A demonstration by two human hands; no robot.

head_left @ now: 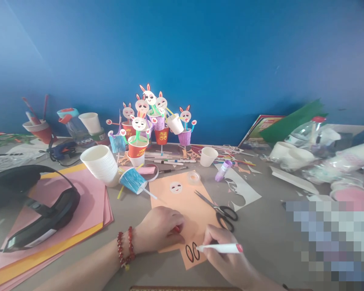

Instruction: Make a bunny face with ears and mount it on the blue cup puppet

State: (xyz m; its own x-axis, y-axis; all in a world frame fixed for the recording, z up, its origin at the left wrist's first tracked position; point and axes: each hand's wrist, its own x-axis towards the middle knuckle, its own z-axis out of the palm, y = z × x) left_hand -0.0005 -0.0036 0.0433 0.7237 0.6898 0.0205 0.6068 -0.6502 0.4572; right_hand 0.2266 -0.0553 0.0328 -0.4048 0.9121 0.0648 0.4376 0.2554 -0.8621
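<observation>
My right hand (221, 250) grips a white marker (226, 248) with a red end. Its tip touches one of two black-outlined ovals (190, 254) drawn on a small orange paper piece (194, 264). My left hand (165, 226) is curled over the upper part of that paper, with a small red marker cap (176, 229) showing between thumb and fingers. Beneath lies a larger orange sheet (164, 200), bearing a round paper face (176, 187) and a roll of clear tape (193, 178). Black-handled scissors (227, 214) lie at the sheet's right edge.
Stacked white paper cups (98, 163) and a blue-coloured cup (133, 181) stand left of the sheet. Behind is a cluster of rabbit-faced cup figures (138, 123). A glue stick (223, 170) and cut white paper (248, 190) lie right. Headphones (48, 214) rest on coloured paper at left.
</observation>
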